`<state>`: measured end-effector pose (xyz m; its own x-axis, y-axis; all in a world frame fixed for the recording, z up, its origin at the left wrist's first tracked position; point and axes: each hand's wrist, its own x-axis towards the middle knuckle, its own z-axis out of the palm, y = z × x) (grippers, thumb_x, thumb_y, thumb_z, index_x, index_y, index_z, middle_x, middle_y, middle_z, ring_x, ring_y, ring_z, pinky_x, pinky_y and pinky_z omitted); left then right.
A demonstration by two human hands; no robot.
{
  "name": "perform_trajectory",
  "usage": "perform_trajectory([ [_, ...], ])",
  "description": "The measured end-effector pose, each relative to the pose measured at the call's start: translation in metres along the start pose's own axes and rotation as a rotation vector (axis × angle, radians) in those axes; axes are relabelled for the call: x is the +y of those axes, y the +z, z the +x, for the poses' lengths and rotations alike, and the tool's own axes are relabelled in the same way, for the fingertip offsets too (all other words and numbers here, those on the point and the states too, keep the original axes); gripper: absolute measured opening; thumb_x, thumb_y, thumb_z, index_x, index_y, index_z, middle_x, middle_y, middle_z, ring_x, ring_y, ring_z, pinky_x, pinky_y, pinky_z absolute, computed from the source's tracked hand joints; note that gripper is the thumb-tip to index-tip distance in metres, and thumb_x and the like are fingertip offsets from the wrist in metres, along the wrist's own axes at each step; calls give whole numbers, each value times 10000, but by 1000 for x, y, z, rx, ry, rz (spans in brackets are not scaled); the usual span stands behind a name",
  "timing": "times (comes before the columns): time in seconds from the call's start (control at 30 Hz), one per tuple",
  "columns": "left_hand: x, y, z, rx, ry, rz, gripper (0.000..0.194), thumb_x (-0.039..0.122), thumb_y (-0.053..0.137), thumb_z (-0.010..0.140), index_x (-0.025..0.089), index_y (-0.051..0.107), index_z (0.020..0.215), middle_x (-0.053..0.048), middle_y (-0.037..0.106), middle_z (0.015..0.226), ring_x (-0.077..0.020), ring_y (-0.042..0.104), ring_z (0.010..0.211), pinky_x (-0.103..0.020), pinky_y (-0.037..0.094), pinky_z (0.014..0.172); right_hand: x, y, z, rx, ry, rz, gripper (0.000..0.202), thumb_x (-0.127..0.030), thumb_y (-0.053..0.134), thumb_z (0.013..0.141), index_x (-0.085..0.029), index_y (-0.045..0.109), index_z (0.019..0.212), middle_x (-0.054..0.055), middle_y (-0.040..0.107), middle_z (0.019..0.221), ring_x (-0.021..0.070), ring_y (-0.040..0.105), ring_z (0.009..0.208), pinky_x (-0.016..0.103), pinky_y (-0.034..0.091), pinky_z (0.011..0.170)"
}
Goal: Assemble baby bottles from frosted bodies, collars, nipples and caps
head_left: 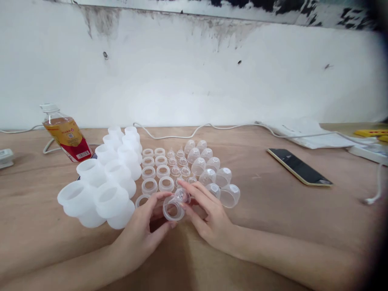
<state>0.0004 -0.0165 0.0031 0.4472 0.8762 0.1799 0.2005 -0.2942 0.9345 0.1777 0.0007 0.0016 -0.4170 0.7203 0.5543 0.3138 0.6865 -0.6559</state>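
Observation:
My left hand (147,226) grips a translucent screw ring (173,209) between thumb and fingers, its opening facing me. In my right hand (209,214) a clear bottle nipple (182,195) is pinched, touching or very close to the ring's upper right edge. Just beyond my hands stand rows of screw rings (148,172) on the left and clear nipples (175,170) on the right. Clear dome caps (229,195) stand in two rows by my right hand. Left of my left hand are several white, translucent bottle bodies (111,198). My fingers partly cover the nearest parts.
A drink bottle (68,135) with a red and yellow label stands at the back left. A phone (298,166) lies on the wooden table (273,214) at right. Behind it are a white bag (306,135), a power strip (368,151) and a white cable (172,138) along the wall.

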Motion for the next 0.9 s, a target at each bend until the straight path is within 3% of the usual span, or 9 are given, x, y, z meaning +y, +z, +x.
perform_trajectory([
  [0.13,0,-1,0,23,-38,-62,349,138,472,802,232,360,1118,-87,551,1177,-211,548,1043,-377,485,858,4,1,0,104,153,154,422,-156,487,803,-236,333,1188,3,508,813,111,547,726,268,501,683],
  [0.27,1,-1,-2,27,-63,-130,330,150,477,803,214,373,1109,-97,559,1163,-219,538,1056,-386,482,861,3,-3,0,141,232,116,262,-179,506,799,-226,451,1051,1,538,808,105,540,699,259,489,662],
  [0.33,2,-1,-2,32,-65,-141,328,151,477,804,211,373,1110,-96,553,1170,-209,545,1048,-374,482,864,1,-5,-1,113,186,48,239,-170,476,816,-225,497,1048,19,533,863,111,528,738,265,482,672],
  [0.47,3,0,-2,39,-62,-137,338,140,474,804,218,370,1116,-79,544,1180,-185,548,1043,-343,480,870,-2,-7,-2,65,-48,-96,362,-83,389,830,-237,484,1144,45,490,926,132,485,845,295,457,726],
  [0.6,3,0,0,44,-76,-163,333,131,493,788,212,388,1093,-73,572,1131,-197,560,1025,-347,498,843,-3,-7,-2,-97,-221,-203,428,-38,326,814,-237,479,1160,55,499,938,144,472,869,325,451,739],
  [0.7,2,0,1,27,-75,-193,305,128,515,773,205,408,1048,-73,591,1083,-204,581,986,-363,507,827,-3,-5,-1,-178,-270,-179,423,-58,348,812,-211,427,1198,74,499,1012,159,467,944,362,433,811],
  [0.8,2,-1,1,18,-66,-183,303,129,520,773,204,408,1044,-77,594,1065,-203,592,957,-387,504,829,-4,-5,-3,-131,-176,-115,399,-104,379,820,-198,380,1208,96,455,1066,177,462,981,372,434,827],
  [0.9,1,-2,-3,51,0,-111,324,100,474,793,217,395,1084,-95,463,1240,-201,540,1047,-380,483,867,-5,-4,-4,-42,3,-39,328,-164,409,830,-207,397,1154,93,433,1045,165,492,912,321,481,738],
])
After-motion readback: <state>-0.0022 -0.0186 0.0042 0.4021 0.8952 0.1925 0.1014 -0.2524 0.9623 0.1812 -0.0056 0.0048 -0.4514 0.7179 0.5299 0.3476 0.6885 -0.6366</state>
